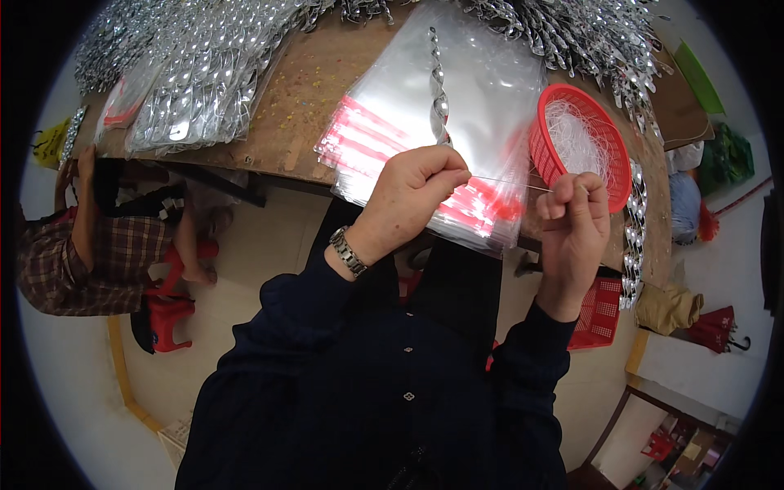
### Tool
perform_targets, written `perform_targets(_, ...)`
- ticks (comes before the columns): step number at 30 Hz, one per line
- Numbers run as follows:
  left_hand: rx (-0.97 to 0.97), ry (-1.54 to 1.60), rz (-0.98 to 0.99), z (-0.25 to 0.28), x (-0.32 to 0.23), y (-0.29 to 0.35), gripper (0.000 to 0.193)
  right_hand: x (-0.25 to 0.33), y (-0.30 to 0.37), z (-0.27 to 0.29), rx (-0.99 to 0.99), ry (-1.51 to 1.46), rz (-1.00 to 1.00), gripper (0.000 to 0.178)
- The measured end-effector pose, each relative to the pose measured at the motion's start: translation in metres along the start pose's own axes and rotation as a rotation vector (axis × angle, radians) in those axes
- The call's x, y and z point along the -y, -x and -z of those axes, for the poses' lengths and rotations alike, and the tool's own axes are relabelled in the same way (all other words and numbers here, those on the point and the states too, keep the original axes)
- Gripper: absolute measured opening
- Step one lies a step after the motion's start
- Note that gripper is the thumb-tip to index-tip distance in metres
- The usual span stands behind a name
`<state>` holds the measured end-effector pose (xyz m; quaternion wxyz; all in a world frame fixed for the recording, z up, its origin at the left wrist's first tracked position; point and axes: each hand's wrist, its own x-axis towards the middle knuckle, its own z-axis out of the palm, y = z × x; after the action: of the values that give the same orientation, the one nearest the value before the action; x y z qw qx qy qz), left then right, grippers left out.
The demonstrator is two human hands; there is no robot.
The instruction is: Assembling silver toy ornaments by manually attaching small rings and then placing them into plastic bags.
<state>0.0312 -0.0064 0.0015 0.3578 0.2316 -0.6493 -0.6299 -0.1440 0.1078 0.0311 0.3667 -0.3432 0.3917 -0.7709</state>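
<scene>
A thin pale thread stretches taut between my two hands above a stack of clear plastic bags with red-and-white printed edges. My left hand, with a metal watch at its wrist, pinches one end between thumb and fingertips. On the other end, the fingertips of my right hand are closed. A twisted silver spiral ornament lies lengthwise over the bags; its near end disappears behind my left hand, so I cannot tell whether the fingers also grip it. Beside my right hand stands a red plastic basket holding a tangle of white threads.
Heaps of silver spirals cover the table's far left, with more at the far right. Some spirals hang off the right edge. Another person sits at left near a red stool. A red crate stands below, right.
</scene>
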Motion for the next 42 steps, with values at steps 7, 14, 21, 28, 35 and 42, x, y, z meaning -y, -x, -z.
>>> perform_targets(7, 0.093, -0.082, 0.014, -0.003, -0.014, 0.001, 0.013, 0.001, 0.004, -0.008, -0.006, 0.029, -0.081, 0.003)
perform_targets(14, 0.215, -0.099, 0.099, -0.012, -0.025, 0.002, 0.011, -0.004, 0.006, -0.029, -0.017, 0.166, -0.113, 0.011)
perform_targets(21, 0.204, -0.133, 0.001, -0.010, -0.018, 0.001, 0.011, -0.004, 0.004, -0.028, 0.014, 0.240, -0.086, 0.016)
perform_targets(28, 0.106, -0.087, -0.068, 0.008, -0.010, -0.001, 0.012, 0.025, -0.002, 0.006, -0.031, 0.211, 0.074, 0.016)
perform_targets(35, 0.163, -0.114, -0.041, 0.011, -0.015, -0.001, 0.009, 0.033, 0.000, 0.005, -0.073, 0.186, 0.151, 0.014)
perform_targets(42, 0.122, -0.086, -0.106, 0.011, -0.012, 0.003, 0.010, 0.016, 0.006, -0.017, -0.005, 0.371, 0.107, 0.011)
